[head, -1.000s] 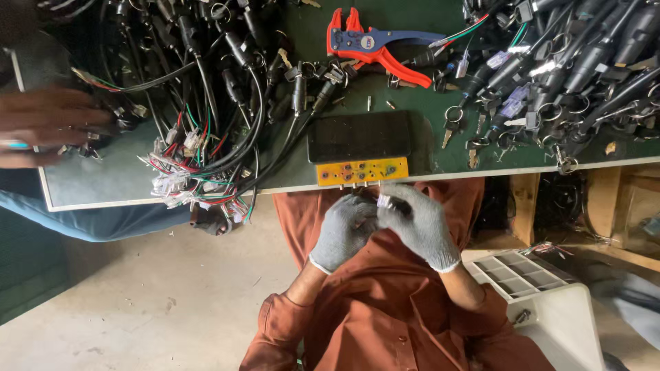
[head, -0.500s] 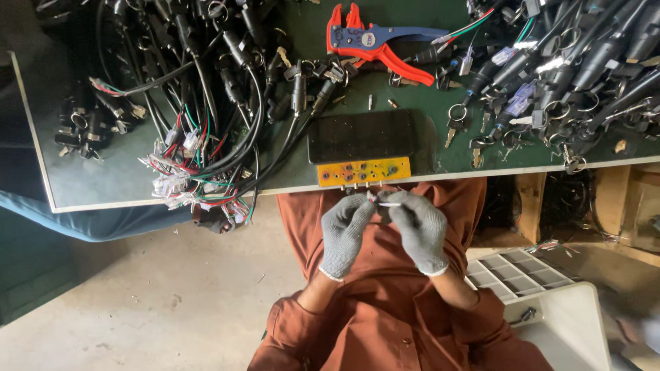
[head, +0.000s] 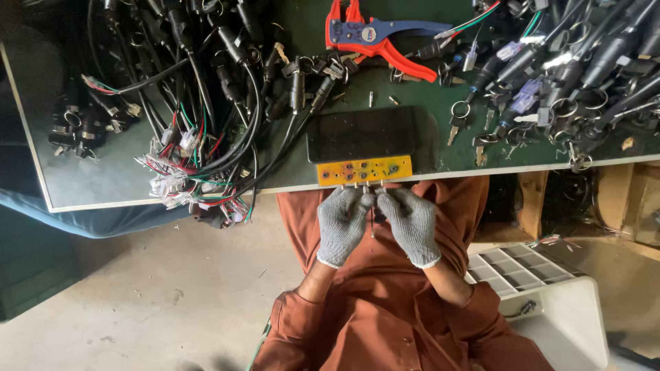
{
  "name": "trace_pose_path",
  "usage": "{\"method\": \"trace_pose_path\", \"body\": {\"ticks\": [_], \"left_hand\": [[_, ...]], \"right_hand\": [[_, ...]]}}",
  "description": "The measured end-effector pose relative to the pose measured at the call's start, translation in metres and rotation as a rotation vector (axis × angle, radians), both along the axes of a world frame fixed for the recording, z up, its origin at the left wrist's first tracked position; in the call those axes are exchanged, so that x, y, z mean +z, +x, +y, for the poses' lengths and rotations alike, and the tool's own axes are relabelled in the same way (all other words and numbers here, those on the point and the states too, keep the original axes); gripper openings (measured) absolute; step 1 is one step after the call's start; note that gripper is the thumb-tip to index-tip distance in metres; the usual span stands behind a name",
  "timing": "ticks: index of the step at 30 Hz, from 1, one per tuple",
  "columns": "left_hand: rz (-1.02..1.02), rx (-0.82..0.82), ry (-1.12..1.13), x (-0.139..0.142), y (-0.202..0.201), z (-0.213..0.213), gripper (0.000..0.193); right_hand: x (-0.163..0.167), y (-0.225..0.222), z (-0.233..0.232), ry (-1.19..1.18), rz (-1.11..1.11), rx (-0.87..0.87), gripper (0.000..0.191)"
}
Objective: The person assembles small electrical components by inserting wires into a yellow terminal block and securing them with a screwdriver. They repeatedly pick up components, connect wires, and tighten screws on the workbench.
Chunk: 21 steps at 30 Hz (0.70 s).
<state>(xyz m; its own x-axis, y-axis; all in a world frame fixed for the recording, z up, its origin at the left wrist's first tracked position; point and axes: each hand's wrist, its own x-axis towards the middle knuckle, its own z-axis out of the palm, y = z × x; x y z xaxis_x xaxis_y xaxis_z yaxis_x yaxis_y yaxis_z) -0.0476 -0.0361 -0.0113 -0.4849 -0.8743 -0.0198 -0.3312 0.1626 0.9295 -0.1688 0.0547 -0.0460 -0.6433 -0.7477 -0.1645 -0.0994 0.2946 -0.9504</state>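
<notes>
Both my hands wear grey knit gloves and meet just below the table's front edge, over my orange-brown lap. My left hand (head: 342, 223) and my right hand (head: 411, 223) pinch with their fingertips at a small metal pin (head: 372, 221) between them. The fingertips touch the lower edge of an orange plate (head: 364, 170) with several holes and studs, which sits at the table edge. A dark flat rectangular device (head: 363, 133) lies right behind the plate.
The green table (head: 103, 178) carries a heap of black cables with coloured wire ends (head: 199, 130) on the left. A red-and-blue wire stripper (head: 378, 34) lies at the back, black connectors and key rings (head: 550, 82) on the right. A white slotted bin (head: 536, 288) stands by my right leg.
Another person's hand at the table's left edge has gone. My two hands have risen from my lap to the orange plate's front edge.
</notes>
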Motion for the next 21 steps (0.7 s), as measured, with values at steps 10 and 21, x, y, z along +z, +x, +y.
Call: {"method": "trace_pose_path", "body": {"ticks": [10, 21], "left_hand": [[-0.063, -0.071, -0.051, 0.012, 0.002, -0.009, 0.025], [0.158, 0.148, 0.182, -0.013, 0.006, 0.006, 0.023]], "right_hand": [[0.001, 0.001, -0.006, 0.032, -0.109, -0.091, 0.019], [0.010, 0.015, -0.008, -0.047, -0.128, -0.025, 0.018]]}}
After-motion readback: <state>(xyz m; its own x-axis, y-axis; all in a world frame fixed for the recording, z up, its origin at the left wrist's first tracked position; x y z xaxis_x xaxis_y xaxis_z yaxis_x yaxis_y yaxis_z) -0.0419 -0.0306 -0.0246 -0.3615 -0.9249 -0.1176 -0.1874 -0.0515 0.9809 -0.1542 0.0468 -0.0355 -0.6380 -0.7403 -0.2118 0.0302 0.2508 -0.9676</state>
